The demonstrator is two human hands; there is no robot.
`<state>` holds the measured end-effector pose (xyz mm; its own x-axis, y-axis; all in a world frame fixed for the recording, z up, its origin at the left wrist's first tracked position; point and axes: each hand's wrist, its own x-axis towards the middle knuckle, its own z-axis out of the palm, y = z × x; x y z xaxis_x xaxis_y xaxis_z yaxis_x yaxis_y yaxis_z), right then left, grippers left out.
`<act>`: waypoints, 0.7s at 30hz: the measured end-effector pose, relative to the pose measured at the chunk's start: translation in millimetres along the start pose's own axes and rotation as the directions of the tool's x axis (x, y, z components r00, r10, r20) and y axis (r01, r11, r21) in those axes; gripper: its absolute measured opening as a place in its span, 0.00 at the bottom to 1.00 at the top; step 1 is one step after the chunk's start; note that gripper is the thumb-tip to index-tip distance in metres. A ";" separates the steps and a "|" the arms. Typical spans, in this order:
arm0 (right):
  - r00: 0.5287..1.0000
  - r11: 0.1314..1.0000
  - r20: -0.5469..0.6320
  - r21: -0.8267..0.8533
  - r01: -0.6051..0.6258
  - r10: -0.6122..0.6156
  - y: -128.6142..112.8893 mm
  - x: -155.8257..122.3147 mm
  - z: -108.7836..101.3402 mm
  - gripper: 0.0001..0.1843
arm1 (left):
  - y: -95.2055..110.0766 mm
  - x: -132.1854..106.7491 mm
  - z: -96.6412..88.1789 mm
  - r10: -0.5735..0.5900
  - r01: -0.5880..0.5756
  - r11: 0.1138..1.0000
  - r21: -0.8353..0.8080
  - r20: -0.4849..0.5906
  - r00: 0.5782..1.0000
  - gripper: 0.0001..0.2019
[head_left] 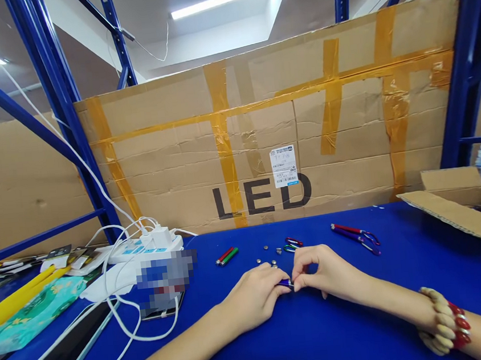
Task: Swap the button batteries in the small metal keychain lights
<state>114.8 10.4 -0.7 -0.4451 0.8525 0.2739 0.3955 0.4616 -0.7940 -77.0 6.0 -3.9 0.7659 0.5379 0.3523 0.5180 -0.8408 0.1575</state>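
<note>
My left hand (255, 297) and my right hand (325, 271) meet over the blue table (317, 338), both pinching a small purple pen-shaped tube (284, 283) between their fingertips. Just beyond the hands lie several small silver button cells (268, 255). A red tube and a green tube (227, 256) lie side by side to the left of them. Small carabiner clips (292, 244) rest behind the hands. Red and purple tubes with clips (355, 235) lie further right.
A taped cardboard sheet marked LED (262, 143) stands along the table's back. A white power strip (147, 248) with chargers and cables lies left, near a phone (162, 311) and packaged goods (26, 308). An open cardboard box (458, 208) sits right. Blue rack posts (66, 118) flank the table.
</note>
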 end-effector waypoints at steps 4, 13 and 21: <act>0.999 0.999 -0.011 -0.035 0.034 -0.034 -1.7 -0.6 -0.9 0.13 | -0.4 0.4 0.2 -0.016 0.014 1.000 -0.024 -0.061 0.998 0.09; 0.902 0.760 0.253 -0.486 0.432 -0.350 -18.9 -6.9 -13.7 0.16 | 1.8 -1.0 0.9 -0.022 0.023 0.996 -0.082 0.010 1.000 0.10; 0.983 0.995 0.159 0.000 -0.096 0.095 -18.0 -5.3 1.7 0.21 | 0.8 -0.6 1.3 0.041 -0.047 0.996 -0.081 -0.078 0.996 0.11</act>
<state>108.6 -2.8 11.2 -0.5275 0.8427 0.1073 0.4367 0.3773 -0.8167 -76.5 5.1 -5.2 0.7542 0.4966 0.4297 0.4489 -0.8674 0.2146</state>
